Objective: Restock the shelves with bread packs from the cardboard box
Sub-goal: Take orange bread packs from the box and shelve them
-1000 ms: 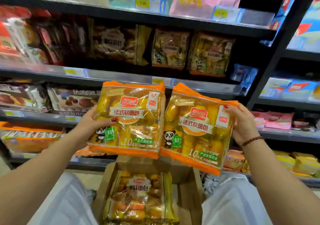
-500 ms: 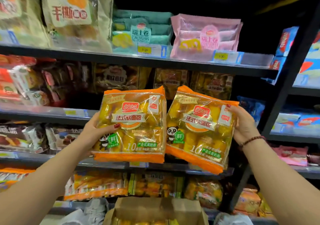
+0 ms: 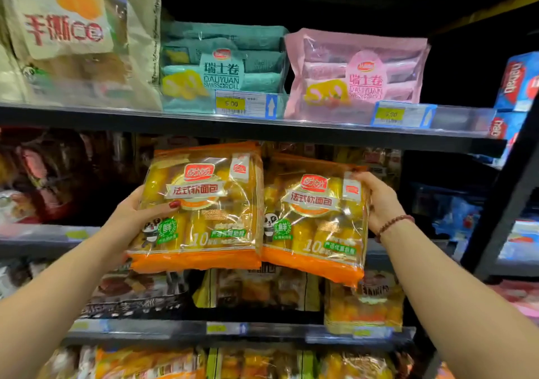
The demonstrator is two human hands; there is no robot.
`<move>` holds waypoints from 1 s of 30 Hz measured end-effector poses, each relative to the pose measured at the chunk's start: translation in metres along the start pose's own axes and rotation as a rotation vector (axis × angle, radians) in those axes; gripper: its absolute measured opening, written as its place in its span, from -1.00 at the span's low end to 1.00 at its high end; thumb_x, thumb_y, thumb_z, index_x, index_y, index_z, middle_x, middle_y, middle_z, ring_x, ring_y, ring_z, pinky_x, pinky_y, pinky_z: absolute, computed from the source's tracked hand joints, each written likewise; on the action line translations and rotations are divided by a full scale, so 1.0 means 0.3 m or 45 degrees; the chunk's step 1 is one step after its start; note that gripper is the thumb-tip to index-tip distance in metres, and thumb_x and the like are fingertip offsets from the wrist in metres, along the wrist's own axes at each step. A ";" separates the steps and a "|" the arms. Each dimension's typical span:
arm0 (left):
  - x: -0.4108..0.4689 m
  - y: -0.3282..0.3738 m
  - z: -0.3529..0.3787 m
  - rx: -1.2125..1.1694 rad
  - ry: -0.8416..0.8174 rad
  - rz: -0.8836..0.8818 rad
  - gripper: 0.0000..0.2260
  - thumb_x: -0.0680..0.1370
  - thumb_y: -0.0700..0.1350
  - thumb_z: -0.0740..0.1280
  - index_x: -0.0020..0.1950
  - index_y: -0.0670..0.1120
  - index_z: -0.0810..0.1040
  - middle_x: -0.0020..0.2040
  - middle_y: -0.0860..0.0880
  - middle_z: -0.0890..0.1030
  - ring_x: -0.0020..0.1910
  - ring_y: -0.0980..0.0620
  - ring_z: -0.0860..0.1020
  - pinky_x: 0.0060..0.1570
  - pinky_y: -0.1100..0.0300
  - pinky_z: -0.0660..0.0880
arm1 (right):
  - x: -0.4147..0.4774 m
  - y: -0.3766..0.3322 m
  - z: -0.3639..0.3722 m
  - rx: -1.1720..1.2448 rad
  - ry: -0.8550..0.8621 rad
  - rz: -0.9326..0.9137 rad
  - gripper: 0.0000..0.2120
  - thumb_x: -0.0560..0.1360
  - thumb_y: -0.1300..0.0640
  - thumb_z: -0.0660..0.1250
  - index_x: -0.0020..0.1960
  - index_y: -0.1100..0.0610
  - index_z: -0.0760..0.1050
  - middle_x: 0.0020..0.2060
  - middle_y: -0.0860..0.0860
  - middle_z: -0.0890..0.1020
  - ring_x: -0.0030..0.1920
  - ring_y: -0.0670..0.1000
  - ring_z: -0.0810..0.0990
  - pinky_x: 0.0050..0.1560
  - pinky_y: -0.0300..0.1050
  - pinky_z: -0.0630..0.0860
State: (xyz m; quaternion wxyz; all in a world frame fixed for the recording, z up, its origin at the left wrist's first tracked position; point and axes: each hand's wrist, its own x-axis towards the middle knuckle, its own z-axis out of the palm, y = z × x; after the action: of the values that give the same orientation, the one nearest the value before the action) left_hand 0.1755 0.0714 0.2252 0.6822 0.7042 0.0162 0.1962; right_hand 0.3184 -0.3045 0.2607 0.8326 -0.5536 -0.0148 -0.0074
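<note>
**Two bread packs raised to the shelving**

Dark metal shelving (image 3: pixel 250 133) fills the frame, stacked in tiers and crowded with packaged baked goods. On the top tier stand three kinds of pack: a beige pack (image 3: pixel 81 40) at upper left, a teal Swiss-roll pack (image 3: pixel 224 66) in the upper middle, and a pink Swiss-roll pack (image 3: pixel 358 75) to its right. Two yellow price tags (image 3: pixel 232 103) sit on that tier's front edge.

Two hands are up in the middle of the frame, each closed on one orange bread pack, so two packs are held in all. The left hand (image 3: pixel 137 218) grips the left bread pack (image 3: pixel 201 206) by its left edge, thumb across the front. The right hand (image 3: pixel 376 200) grips the right bread pack (image 3: pixel 315 221) by its upper right edge; a beaded bracelet (image 3: pixel 393 224) circles that wrist.

Both packs stand upright with printed fronts facing the camera, long axis running top to bottom, orange seams above and below. The left one is nearly square to the view; the right one tilts slightly, its top leaning left. Their inner edges touch or overlap at centre frame, in front of the second tier.
</note>
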 end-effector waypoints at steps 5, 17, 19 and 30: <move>0.040 -0.028 0.014 0.019 -0.017 -0.027 -0.08 -0.23 0.34 0.61 0.11 0.15 0.58 -0.02 0.10 0.72 -0.03 0.07 0.69 -0.08 0.04 0.54 | 0.061 0.031 0.026 -0.154 0.116 -0.031 -0.62 0.48 0.14 0.36 0.17 0.13 0.23 -0.16 0.14 0.57 -0.23 0.08 0.61 -0.24 -0.03 0.56; 0.045 -0.073 0.024 -0.035 0.024 -0.079 -0.21 -0.07 0.24 0.65 0.13 0.12 0.58 0.04 -0.02 0.72 0.01 -0.12 0.69 -0.01 -0.07 0.57 | 0.010 0.044 -0.013 -0.981 -0.175 -0.075 -0.09 0.31 -0.12 0.50 0.44 0.15 0.07 0.15 0.02 0.47 0.17 0.06 0.50 0.22 0.10 0.49; 0.040 -0.069 0.026 -0.037 0.011 -0.062 -0.21 -0.08 0.25 0.64 0.12 0.12 0.58 0.01 -0.01 0.72 -0.03 -0.09 0.70 -0.06 -0.03 0.58 | -0.003 0.060 -0.036 -0.986 -0.202 -0.083 0.07 0.17 -0.21 0.55 0.47 0.05 0.03 0.16 -0.04 0.51 0.13 0.02 0.54 0.17 0.07 0.53; 0.074 -0.022 0.004 -0.061 0.086 -0.120 -0.23 -0.02 0.18 0.66 0.16 0.06 0.57 0.05 -0.05 0.71 0.01 -0.10 0.69 0.01 -0.06 0.57 | 0.057 0.037 0.007 -0.652 -0.128 -0.006 -0.13 0.25 0.21 0.59 0.42 0.10 0.18 0.11 0.14 0.58 -0.05 0.15 0.67 -0.12 0.11 0.64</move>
State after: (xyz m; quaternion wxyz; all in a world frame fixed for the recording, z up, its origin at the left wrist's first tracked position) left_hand 0.1980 0.0770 0.2245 0.7064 0.6791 0.0675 0.1880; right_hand 0.3358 -0.2983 0.2518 0.6636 -0.7459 -0.0551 0.0146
